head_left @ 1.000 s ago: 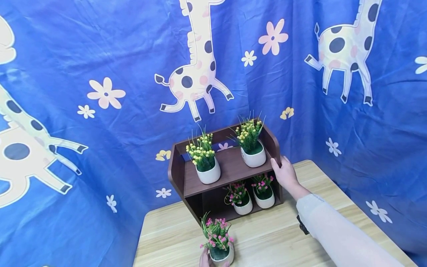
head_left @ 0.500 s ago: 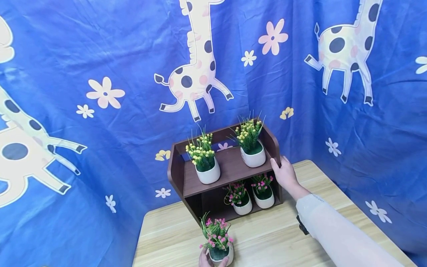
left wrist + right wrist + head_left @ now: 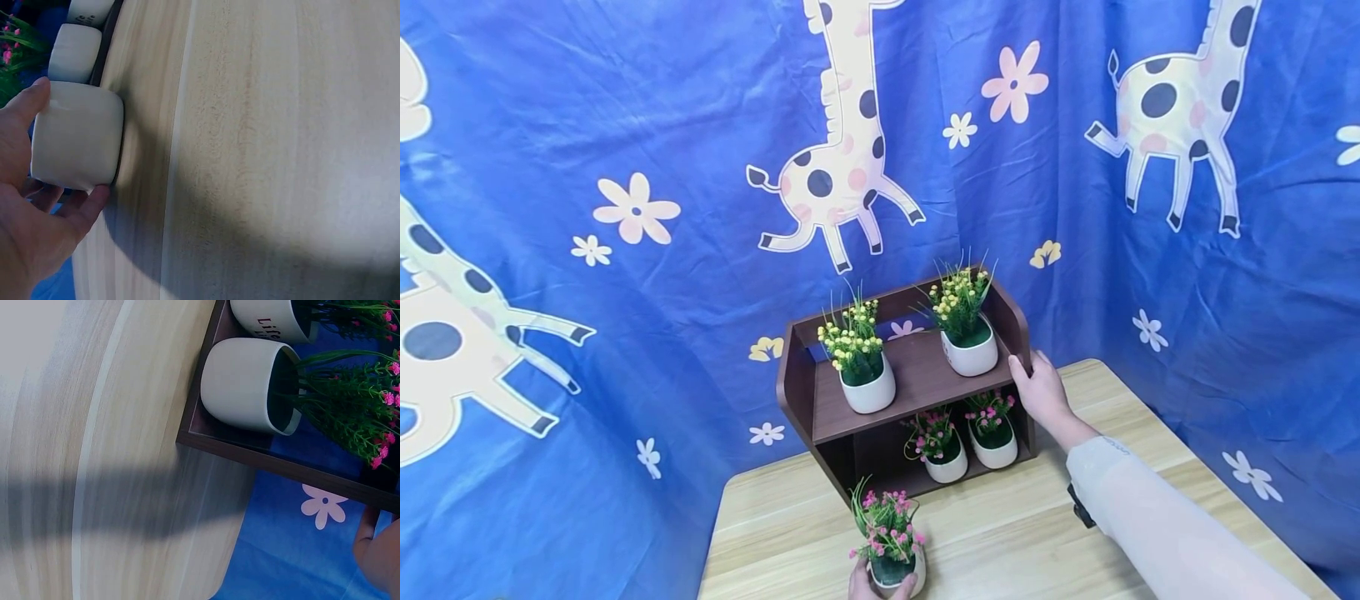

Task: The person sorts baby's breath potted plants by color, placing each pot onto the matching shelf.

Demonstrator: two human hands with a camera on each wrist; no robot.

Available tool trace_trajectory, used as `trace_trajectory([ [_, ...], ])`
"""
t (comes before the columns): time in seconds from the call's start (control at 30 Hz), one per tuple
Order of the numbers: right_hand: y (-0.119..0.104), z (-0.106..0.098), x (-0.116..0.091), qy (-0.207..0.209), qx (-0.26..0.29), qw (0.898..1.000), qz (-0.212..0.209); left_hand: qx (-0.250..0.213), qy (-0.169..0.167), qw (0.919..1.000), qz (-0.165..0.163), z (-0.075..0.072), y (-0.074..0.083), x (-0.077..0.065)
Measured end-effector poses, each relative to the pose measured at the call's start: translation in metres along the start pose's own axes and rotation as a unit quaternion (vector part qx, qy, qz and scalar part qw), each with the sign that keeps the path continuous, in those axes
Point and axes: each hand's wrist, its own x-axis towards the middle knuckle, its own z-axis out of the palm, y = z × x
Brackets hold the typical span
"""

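Observation:
In the head view, my left hand (image 3: 861,585) holds a white flowerpot with pink artificial flowers (image 3: 891,533) in front of the dark brown shelf (image 3: 910,367). The left wrist view shows the thumb and fingers around the white pot (image 3: 78,134), close over the table. My right hand (image 3: 1043,390) grips the shelf's right side panel (image 3: 1011,329), thumb at the front edge. In the right wrist view only part of the right hand (image 3: 378,550) shows, against the outside of the panel.
Two pots with yellow flowers (image 3: 868,392) (image 3: 972,354) stand on the upper board. Two with pink flowers (image 3: 947,462) (image 3: 995,446) stand on the lower board, at its right. The shelf stands on a wooden table (image 3: 1000,542), before a blue giraffe curtain (image 3: 700,125).
My left thumb has come up further over the front of the pot, which stays in nearly the same place. The right hand and the shelf have not visibly moved.

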Motion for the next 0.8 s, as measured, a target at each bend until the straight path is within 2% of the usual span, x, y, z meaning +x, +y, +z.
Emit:
trace_trajectory([
  [0.43,0.003,0.001,0.000,0.002,0.000,1.000,0.000,0.092,0.024,0.9953,0.019,0.006,-0.004,-0.002],
  [0.57,0.005,0.002,0.000,0.007,-0.002,1.000,-0.003,0.106,0.026,0.9931,0.044,0.007,-0.003,-0.002],
  [0.8,0.004,0.002,0.000,0.009,-0.001,1.000,-0.006,0.093,0.074,0.9883,0.096,0.014,-0.009,-0.002],
])
